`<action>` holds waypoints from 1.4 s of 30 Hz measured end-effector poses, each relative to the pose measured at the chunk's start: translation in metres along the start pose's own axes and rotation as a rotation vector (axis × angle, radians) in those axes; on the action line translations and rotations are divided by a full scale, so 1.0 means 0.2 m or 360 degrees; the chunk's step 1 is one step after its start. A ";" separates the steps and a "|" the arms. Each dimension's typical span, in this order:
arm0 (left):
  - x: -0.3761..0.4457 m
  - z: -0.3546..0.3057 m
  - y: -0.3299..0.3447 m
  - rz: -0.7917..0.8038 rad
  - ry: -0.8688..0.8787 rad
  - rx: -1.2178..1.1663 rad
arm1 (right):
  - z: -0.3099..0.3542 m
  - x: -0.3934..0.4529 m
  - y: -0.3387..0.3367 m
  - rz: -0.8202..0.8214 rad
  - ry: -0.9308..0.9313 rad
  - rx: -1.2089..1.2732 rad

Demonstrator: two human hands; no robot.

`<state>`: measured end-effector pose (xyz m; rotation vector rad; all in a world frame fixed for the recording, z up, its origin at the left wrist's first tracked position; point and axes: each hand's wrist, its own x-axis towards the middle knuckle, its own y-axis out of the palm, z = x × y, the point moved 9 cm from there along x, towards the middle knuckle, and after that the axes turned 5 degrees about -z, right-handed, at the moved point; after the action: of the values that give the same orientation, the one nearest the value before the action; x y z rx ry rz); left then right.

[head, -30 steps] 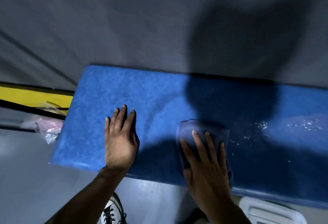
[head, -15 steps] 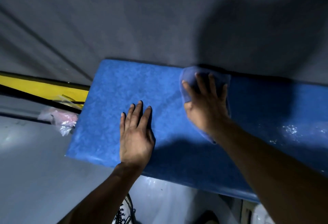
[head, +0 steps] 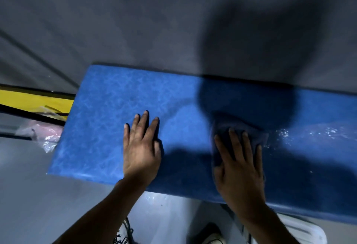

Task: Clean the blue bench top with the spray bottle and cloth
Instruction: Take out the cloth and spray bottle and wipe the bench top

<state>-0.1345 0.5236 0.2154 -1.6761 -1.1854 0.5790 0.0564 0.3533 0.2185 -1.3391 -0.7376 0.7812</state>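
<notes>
The blue bench top [head: 108,112] runs from centre left to the right edge of the head view. My left hand [head: 141,147] lies flat on it, fingers spread, holding nothing. My right hand [head: 239,168] presses a dark blue cloth [head: 258,137] onto the bench near its front edge, fingers spread over it. Wet white droplets [head: 284,133] glisten on the bench just right of the cloth. A dark head shadow covers the bench around the cloth. No spray bottle is in view.
A grey wall rises behind the bench. At the left are a yellow and black strip [head: 29,100] and a crumpled clear plastic bag [head: 44,133] on the grey floor. My shoes [head: 123,232] show below the bench, with a white plastic object [head: 301,228] at the lower right.
My right hand has pulled the cloth from the bench's back edge toward the front edge, after pushing it back half a second before. My left hand has stayed flat in place.
</notes>
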 end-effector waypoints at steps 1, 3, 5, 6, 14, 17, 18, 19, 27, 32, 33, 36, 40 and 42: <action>-0.02 -0.06 0.02 -0.0014 0.0062 0.0010 | -0.02 -0.05 -0.01 -0.0037 0.0005 0.0021; -0.05 -0.21 0.08 -0.0050 0.0219 0.0022 | -0.07 -0.15 -0.02 -0.0115 -0.0010 0.0043; -0.08 -0.35 0.16 -0.0004 0.0345 0.0044 | -0.11 -0.23 -0.03 -0.0196 -0.0036 0.0024; -0.09 -0.42 0.20 0.0039 0.0380 0.0068 | -0.12 -0.25 -0.04 -0.0228 -0.0050 0.0010; -0.11 -0.58 0.29 0.0074 0.0322 0.0263 | -0.22 0.05 0.00 0.0034 -0.0159 -0.0053; -0.12 -0.60 0.28 0.0030 0.0324 0.0231 | -0.30 0.30 0.01 0.0026 -0.0180 -0.0040; -0.12 -0.61 0.29 0.0036 0.0309 0.0240 | -0.32 0.39 0.01 -0.0008 -0.0170 -0.0042; -0.12 -0.61 0.29 0.0052 0.0295 0.0253 | -0.35 0.47 0.01 -0.0024 -0.0158 -0.0052; -0.12 -0.60 0.31 0.0104 0.0243 0.0277 | -0.44 0.63 0.04 0.0053 -0.0026 -0.0070; -0.13 -0.60 0.31 0.0121 0.0329 0.0320 | -0.50 0.34 0.00 0.0019 0.0158 -0.0036; -0.14 -0.61 0.31 0.0133 0.0358 0.0323 | -0.52 0.25 0.01 0.0069 0.0145 -0.0037; -0.16 -0.64 0.32 0.0152 0.0451 0.0309 | -0.56 -0.01 -0.02 0.0069 0.0173 -0.0023; -0.18 -0.69 0.33 0.0148 0.0493 0.0276 | -0.59 -0.27 -0.04 -0.0046 0.0236 -0.0023; -0.23 -0.80 0.37 0.0255 0.0581 0.0256 | -0.60 -0.33 -0.05 -0.0074 0.0230 -0.0023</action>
<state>0.0060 0.4086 0.2092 -1.6608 -0.7294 0.4295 0.1206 0.2327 0.2155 -1.3712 -0.6582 0.6362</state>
